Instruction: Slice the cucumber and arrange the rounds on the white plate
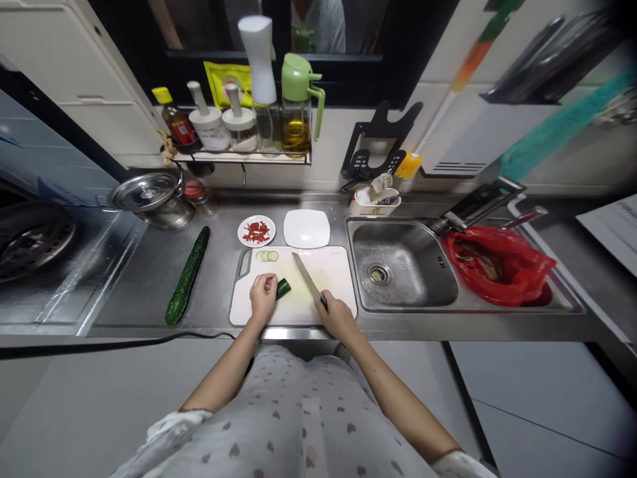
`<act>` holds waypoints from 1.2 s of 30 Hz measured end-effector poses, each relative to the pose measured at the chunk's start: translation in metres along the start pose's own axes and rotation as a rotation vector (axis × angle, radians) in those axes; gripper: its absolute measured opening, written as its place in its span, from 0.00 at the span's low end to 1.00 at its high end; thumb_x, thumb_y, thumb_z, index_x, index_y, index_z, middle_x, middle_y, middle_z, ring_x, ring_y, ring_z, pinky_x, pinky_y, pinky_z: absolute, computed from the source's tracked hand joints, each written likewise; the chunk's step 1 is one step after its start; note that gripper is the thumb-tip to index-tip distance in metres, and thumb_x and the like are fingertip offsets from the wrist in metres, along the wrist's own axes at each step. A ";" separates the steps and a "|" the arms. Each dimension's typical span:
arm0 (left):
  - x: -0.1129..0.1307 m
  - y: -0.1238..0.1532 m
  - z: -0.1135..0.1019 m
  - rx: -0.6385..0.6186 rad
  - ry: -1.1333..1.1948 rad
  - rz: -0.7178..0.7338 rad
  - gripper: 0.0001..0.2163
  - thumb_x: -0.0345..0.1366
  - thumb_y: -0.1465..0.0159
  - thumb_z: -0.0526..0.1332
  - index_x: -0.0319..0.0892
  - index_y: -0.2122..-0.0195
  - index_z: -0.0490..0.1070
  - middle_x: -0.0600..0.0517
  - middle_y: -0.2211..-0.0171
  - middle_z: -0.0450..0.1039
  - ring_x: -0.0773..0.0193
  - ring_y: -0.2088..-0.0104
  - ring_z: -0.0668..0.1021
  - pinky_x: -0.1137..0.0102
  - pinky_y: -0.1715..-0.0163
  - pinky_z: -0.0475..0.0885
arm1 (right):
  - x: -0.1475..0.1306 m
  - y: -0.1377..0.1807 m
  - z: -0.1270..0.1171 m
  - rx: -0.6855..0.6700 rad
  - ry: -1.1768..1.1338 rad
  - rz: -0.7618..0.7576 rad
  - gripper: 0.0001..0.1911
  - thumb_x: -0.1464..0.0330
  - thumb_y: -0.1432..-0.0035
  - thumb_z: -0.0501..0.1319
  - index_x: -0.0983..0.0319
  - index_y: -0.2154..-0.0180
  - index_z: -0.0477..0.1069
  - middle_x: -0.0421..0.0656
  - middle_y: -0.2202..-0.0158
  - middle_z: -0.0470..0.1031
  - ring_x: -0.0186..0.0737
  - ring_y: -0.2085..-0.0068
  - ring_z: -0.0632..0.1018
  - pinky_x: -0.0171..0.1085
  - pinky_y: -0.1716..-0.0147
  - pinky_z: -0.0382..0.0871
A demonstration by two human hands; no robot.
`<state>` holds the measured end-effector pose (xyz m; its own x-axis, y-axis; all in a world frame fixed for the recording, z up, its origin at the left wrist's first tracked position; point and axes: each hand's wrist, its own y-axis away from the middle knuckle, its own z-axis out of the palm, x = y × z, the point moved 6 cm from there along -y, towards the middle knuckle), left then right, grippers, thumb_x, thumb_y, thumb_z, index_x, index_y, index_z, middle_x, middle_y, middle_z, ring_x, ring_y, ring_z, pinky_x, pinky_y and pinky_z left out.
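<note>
My left hand (263,297) is over the white cutting board (318,312), its fingers curled at the left end of a short dark-green cucumber piece (283,288). That end of the piece is partly hidden by the fingers. In my right hand (337,315) is a kitchen knife (307,277), gripped by its dark handle. Its blade points away from me and leftward over the board, apart from the cucumber piece. A few thin cucumber slices (270,256) lie overlapping near the board's far left corner.
A whole cucumber (188,275) lies left of the board. Behind it stand a small plate of chopped red bits (257,231) and a white square plate (306,229). At right are the sink (403,265) and a red plastic bag (497,265). A lidded pot (152,199) stands at left.
</note>
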<state>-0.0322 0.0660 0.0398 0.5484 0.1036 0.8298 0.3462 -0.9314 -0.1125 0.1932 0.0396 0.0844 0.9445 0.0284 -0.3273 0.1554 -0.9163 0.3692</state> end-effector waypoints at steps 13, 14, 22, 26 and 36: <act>0.006 0.015 0.003 -0.050 -0.121 0.252 0.10 0.40 0.35 0.54 0.43 0.59 0.72 0.47 0.61 0.73 0.60 0.57 0.74 0.64 0.54 0.69 | -0.018 -0.002 0.001 -0.059 0.047 -0.060 0.15 0.60 0.32 0.43 0.59 0.53 0.63 0.44 0.65 0.77 0.40 0.65 0.75 0.34 0.71 0.49; 0.008 0.017 0.004 -0.058 -0.132 0.294 0.10 0.40 0.35 0.55 0.44 0.59 0.73 0.47 0.61 0.72 0.59 0.56 0.74 0.64 0.53 0.69 | -0.019 -0.002 0.001 -0.062 0.052 -0.066 0.15 0.60 0.32 0.43 0.59 0.53 0.63 0.44 0.65 0.77 0.40 0.65 0.75 0.34 0.71 0.49; 0.009 0.020 0.009 -0.058 -0.158 0.440 0.10 0.38 0.34 0.56 0.45 0.56 0.74 0.48 0.60 0.72 0.62 0.58 0.73 0.66 0.56 0.70 | -0.024 -0.001 0.001 -0.066 0.082 -0.062 0.14 0.63 0.32 0.44 0.60 0.53 0.62 0.47 0.63 0.77 0.42 0.63 0.76 0.35 0.70 0.52; 0.007 0.018 0.010 -0.062 -0.152 0.493 0.10 0.38 0.34 0.56 0.45 0.56 0.74 0.48 0.62 0.71 0.62 0.59 0.74 0.66 0.57 0.70 | -0.028 0.000 0.001 -0.100 0.081 -0.060 0.12 0.64 0.33 0.45 0.60 0.54 0.62 0.47 0.62 0.77 0.42 0.62 0.76 0.35 0.69 0.53; -0.002 0.016 0.015 -0.056 -0.194 0.541 0.11 0.38 0.34 0.55 0.45 0.55 0.74 0.48 0.65 0.70 0.62 0.62 0.72 0.66 0.60 0.70 | -0.041 0.004 0.003 -0.121 0.099 -0.071 0.12 0.66 0.34 0.45 0.60 0.53 0.62 0.48 0.61 0.77 0.43 0.61 0.76 0.35 0.67 0.55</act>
<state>-0.0162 0.0562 0.0284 0.7676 -0.3358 0.5460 -0.0604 -0.8859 -0.4599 0.1542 0.0341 0.0967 0.9528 0.1357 -0.2715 0.2507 -0.8561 0.4519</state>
